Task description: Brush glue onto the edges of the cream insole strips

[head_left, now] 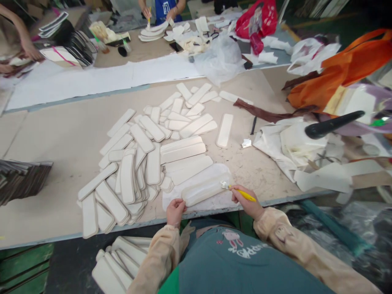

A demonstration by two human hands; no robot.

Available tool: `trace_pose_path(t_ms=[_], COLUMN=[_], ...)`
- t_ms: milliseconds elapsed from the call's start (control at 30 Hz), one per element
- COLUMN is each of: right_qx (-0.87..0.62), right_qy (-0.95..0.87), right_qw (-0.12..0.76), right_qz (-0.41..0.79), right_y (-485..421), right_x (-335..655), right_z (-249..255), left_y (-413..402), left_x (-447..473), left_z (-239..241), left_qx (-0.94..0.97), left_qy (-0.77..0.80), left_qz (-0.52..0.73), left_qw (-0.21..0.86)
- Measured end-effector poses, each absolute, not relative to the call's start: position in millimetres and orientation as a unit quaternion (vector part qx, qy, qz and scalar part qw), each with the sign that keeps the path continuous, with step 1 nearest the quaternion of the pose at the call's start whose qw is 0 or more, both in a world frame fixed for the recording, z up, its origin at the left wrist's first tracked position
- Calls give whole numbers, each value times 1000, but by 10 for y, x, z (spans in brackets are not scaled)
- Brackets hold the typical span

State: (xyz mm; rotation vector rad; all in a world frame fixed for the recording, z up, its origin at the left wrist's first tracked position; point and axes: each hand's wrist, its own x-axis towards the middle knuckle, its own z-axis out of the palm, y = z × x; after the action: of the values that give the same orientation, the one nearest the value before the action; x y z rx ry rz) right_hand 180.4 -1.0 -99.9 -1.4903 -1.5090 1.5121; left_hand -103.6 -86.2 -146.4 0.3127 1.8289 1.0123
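Cream-white padded strips, long with rounded ends, lie heaped and overlapping across the middle of the tabletop, fanning from the near edge toward the far side. One strip lies alone, just right of the heap.

Left hand: at the near edge of the tabletop, fingers curled closed over the left end of a single strip. That strip lies slantwise on a pale sheet just in front of the person, right end higher in view.

Right hand: closed around a yellow-handled brush, grip pinched near the handle's middle. Brush head rests at the right end of the held strip, touching or nearly so; cannot tell which.

Below the tabletop edge, at the person's left, a further stack of strips.

Right side of tabletop: crumpled white fabric, an orange bag, a black handle jutting over the clutter. Left edge: dark stack of flat pieces.

Far side: clear plastic bag, red bag. Another person's hands work at a pile of white pieces; a third person's hand shows at far left.
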Motion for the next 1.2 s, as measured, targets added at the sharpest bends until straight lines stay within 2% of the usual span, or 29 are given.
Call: trace_pose_path(t_ms=[200, 267, 400, 533, 767, 1033, 1200], right_qx=[-582, -583, -585, -578, -575, -561, -554], right_qy=[-546, -545, -540, -545, -542, -547, -558], right_qw=[301, 319, 356, 356, 338, 359, 360], right_qz=[522, 511, 489, 492, 511, 508, 503], right_y=[31, 36, 10, -36, -110, -136, -102], right_x=[2054, 2071, 1981, 1904, 1967, 1974, 1960], right_z=[-959, -885, -753, -734, -753, -818, -782], left_y=[-843, -784, -502, -141, 124, 284, 319], left_x=[-1164, -1290, -1546, -1666, -1727, -1898, -1929], left_z=[-1403, -1340, -1226, -1240, -1336, -1295, -1333], left_qx=[189, 266, 532, 665, 709, 689, 677], left_qy=[788, 815, 797, 727, 682, 655, 647], left_qz=[359, 325, 194, 80, 10, 5, 3], left_qw=[463, 400, 209, 152, 179, 310, 353])
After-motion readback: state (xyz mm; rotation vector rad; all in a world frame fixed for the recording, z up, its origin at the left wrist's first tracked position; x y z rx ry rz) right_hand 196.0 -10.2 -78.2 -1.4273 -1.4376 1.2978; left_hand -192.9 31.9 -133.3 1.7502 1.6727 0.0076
